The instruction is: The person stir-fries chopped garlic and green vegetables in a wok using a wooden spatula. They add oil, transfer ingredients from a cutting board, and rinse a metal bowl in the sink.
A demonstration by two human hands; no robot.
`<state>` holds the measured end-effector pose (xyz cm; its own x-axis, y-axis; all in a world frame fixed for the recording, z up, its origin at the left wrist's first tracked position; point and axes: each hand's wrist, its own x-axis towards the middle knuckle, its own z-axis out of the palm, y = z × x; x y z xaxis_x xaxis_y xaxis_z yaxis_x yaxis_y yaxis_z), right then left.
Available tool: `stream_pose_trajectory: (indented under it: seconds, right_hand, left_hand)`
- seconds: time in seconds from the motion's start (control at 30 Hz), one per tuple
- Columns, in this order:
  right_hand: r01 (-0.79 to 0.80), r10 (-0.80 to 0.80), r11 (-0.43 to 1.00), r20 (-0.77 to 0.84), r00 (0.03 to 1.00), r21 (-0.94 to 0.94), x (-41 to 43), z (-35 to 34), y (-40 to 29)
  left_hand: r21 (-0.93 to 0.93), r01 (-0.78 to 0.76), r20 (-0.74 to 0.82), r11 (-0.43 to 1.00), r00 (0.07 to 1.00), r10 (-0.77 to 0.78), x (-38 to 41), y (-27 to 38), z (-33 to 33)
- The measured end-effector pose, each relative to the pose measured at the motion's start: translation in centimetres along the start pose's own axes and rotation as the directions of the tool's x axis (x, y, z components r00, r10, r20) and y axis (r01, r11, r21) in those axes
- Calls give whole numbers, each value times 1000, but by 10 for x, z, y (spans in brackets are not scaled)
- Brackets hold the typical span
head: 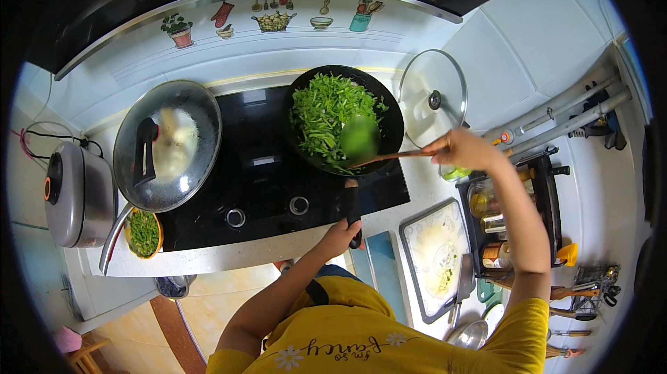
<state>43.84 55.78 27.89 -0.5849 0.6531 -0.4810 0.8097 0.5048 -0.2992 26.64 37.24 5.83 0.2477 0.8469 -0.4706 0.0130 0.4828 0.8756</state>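
A dark wok [394, 118] full of chopped green vegetables [325, 113] stands on the right side of the black glass cooktop [255, 165]. Its black handle [353, 207] points towards me, and my left hand [341, 238] grips its end. From the right, my right hand [464, 150] holds a wooden cooking spatula [398, 155] by its handle. The tool's far end reaches into the wok's near right part, among the greens. A round blurred green patch hides some of the vegetables there, so the spatula's tip cannot be made out.
A pan under a steamed glass lid [200, 129] stands left, beside a rice cooker [78, 196] and a bowl of chopped greens [143, 233]. Another glass lid [417, 71] leans against the wall. A cutting board [424, 233], a cleaver [465, 275] and a rack of jars [547, 207] occupy the right counter.
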Motion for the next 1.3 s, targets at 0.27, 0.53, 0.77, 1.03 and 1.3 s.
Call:
stream_pose_trajectory:
  seconds: [0.27, 0.53, 0.77, 1.03, 1.3]
  right_hand:
    - [-49, 185, 969, -587, 788, 240, 40, 177, -34]
    - [113, 576, -32, -74, 814, 993, 64, 189, -51]
    - [32, 251, -622, 161, 954, 783, 21, 193, -9]
    - [-137, 480, 133, 57, 875, 982, -69, 105, 2]
    - [-292, 166, 924, -430, 887, -248, -39, 43, -25]
  left_hand:
    - [-119, -54, 81, 991, 995, 64, 4, -8, 2]
    - [-144, -72, 100, 987, 991, 87, 4, -9, 1]
    - [-89, 60, 123, 994, 991, -49, 5, -9, -2]
    - [-111, -38, 39, 993, 998, 43, 10, -19, 5]
    - [-123, 95, 14, 988, 996, -94, 5, 1, 2]
